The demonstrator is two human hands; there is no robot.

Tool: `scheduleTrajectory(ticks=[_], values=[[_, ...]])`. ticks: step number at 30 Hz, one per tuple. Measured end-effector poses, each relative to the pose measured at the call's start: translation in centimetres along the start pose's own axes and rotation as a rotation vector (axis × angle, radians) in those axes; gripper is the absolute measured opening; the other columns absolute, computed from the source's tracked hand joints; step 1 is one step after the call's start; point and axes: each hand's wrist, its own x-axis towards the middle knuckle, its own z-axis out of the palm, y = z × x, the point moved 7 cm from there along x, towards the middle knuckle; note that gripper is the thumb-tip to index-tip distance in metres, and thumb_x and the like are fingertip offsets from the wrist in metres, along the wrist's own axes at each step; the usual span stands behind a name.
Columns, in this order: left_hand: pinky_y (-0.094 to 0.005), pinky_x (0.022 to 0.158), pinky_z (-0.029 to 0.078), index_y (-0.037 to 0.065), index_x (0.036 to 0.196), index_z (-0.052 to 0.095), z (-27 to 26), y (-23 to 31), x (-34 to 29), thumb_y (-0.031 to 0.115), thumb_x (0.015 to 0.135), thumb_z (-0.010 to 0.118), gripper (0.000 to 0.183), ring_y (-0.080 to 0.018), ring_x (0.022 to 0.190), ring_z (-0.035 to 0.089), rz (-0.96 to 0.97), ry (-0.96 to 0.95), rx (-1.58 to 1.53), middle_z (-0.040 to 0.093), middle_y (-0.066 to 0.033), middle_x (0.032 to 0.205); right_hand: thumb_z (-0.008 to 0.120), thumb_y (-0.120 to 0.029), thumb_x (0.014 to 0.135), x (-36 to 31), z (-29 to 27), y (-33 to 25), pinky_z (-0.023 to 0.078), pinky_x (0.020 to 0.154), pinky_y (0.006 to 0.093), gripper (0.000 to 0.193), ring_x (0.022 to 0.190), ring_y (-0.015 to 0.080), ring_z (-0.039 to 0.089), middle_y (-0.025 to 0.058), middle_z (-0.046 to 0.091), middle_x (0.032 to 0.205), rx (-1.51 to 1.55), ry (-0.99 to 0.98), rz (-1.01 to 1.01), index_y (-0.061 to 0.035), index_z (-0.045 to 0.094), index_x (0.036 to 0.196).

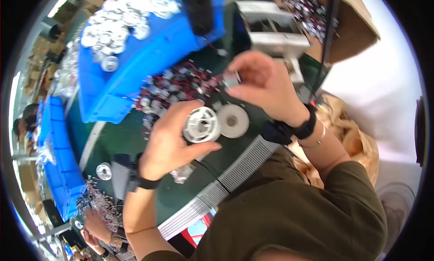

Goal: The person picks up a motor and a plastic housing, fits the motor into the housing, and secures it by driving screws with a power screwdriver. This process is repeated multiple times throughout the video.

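A worker's left hand (165,141) curls its fingers around a white round housing (193,129) above a green worktable (120,141), near a pale disc (241,121); the right hand (266,82) pinches a small silvery part (231,79). Beyond lie heaped red-wired parts (169,89), then a blue bin (135,75) of white pieces (115,28).

white wall (361,82) at right; green worktable (178,198) below.

The left hand (168,141) curves in a grip, its thumb pointing right. Ahead and right of it, the right hand (264,82) pinches with bent fingers.
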Motion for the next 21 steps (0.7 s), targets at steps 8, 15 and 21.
scheduleTrajectory(ticks=[8, 15, 21], values=[[-0.0403, 0.077, 0.044, 0.001, 0.109, 0.054, 7.7, -0.7, 0.4, 0.022, 0.059, 0.082, 0.061, -0.0331, 0.087, 0.054, 0.126, 0.3, 0.189, 0.057, -0.0141, 0.096, 0.064, 0.005, 0.08, -2.7, -1.1, 0.1, 0.05, 0.084, 0.0264, 0.034, 0.095, 0.0141, 0.058, 0.0082, 0.057, 0.109, -0.057, -0.025, 0.004, 0.0042, 0.054, 0.112], [-0.0394, 0.083, 0.043, -0.001, 0.123, 0.047, 6.4, 1.2, -1.3, 0.024, 0.054, 0.086, 0.083, -0.0301, 0.093, 0.053, 0.09, 0.447, 0.177, 0.057, -0.0145, 0.105, 0.063, 0.006, 0.08, -4.0, -0.8, 0.9, 0.049, 0.085, 0.0267, 0.037, 0.095, 0.0134, 0.058, 0.0074, 0.055, 0.108, -0.055, -0.086, 0.08, 0.0029, 0.051, 0.115], [-0.0276, 0.065, 0.047, 0.001, 0.092, 0.066, 4.8, 0.5, -0.9, -0.002, 0.08, 0.064, 0.013, -0.0153, 0.069, 0.058, -0.156, 0.495, -0.449, 0.064, -0.0084, 0.082, 0.064, 0.006, 0.077, -4.3, 0.6, 0.2, 0.05, 0.077, 0.0277, 0.027, 0.084, 0.0146, 0.059, 0.006, 0.056, 0.094, -0.244, -0.18, -0.025, 0.0005, 0.057, 0.103]])
